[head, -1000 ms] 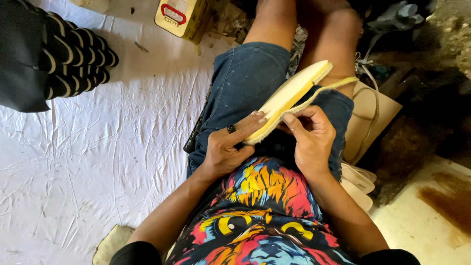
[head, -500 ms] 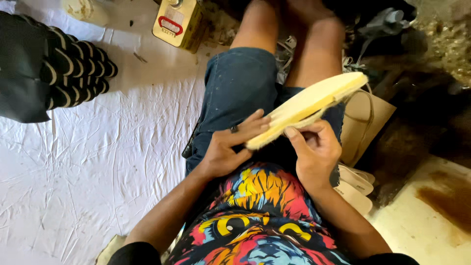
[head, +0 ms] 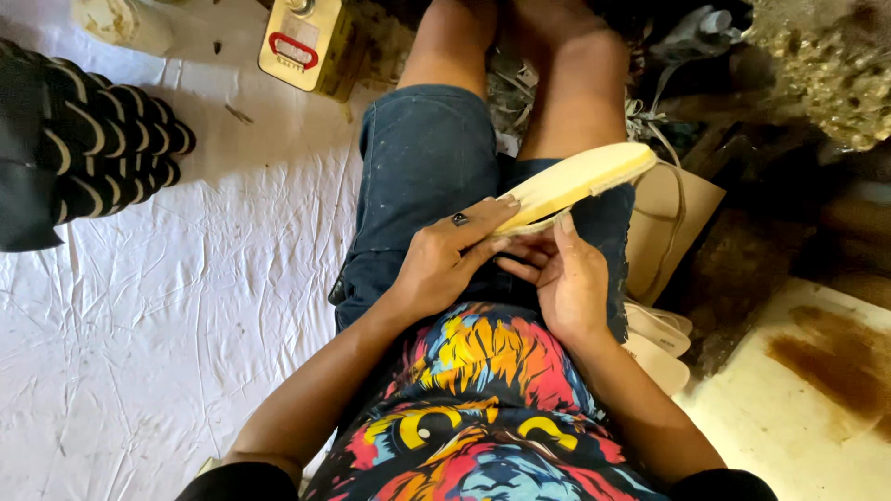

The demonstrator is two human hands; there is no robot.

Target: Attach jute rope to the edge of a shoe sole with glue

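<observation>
At the far left lies a stack of black soles with pale stripes (head: 102, 153), resting on a crumpled white sheet (head: 158, 315) that covers the floor. Beyond it, at the far edge, stands a yellow tin can with a red handle (head: 302, 42). Right of the sheet sits the person, seen from above, in blue denim shorts (head: 418, 176) and a bright, many-coloured shirt (head: 492, 408).

The left hand (head: 445, 264) lies on the lap with a dark ring on one finger; its fingers (head: 487, 218) stretch out flat and press on the near end of a pale yellow shoe sole (head: 580, 181). The sole slants up and away to the right, over the right thigh, its far end free in the air. The right hand (head: 561, 278) sits just below the sole's near end, fingers curled up to its underside, thumb against its edge, so both hands grip the sole between them.

Further right, a tan cardboard piece (head: 673, 218) leans beside the leg, and more pale soles (head: 659, 343) lie near the right forearm.
</observation>
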